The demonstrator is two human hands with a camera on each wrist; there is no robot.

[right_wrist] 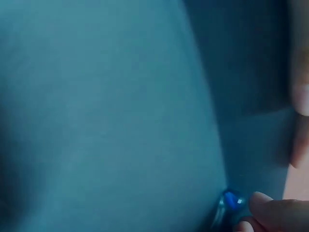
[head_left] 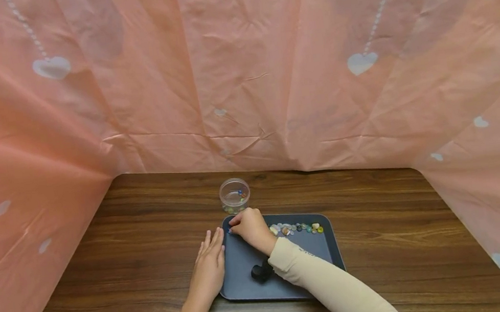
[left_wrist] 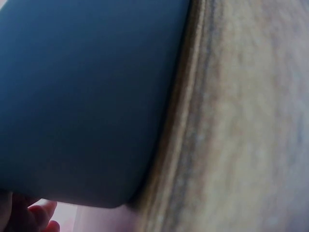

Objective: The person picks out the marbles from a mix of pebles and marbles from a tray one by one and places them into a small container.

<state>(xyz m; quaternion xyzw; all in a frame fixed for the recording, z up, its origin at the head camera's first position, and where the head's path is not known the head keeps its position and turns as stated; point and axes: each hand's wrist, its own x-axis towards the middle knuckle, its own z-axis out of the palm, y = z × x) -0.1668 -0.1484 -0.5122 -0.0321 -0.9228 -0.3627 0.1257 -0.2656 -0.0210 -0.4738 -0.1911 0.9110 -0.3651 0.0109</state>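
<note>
Clearly, everything turns on the blue stone and the right hand: the stone lies right at that hand's fingertips, off to its left, low in the far left corner of the dark tray. Thumb and finger are drawn narrow there, yet whether they pinch the stone or only rest beside it I cannot tell. Its long axis, if it has one, is too small to read.

Of the two, the right hand is the nearer. The left hand lies just left of it, outside the stone, fingers nearly straight along the tray's left edge and seemingly touching it, holding nothing that shows.

As for edges, the tray wall rises just left of the right hand's fingertips, and the far wall stands just beyond them, so that corner looks tight on two sides. A clear round container with a few coloured pieces stands on the desk just beyond the right hand, past the far rim. To that hand's right, a band of glassy pebbles runs along the far side of the tray, its near end close to the wrist. The freer room seems to be on the person's side of the right hand, over bare tray floor, though a black wrist camera hangs under the cuff there and could brush it
</note>
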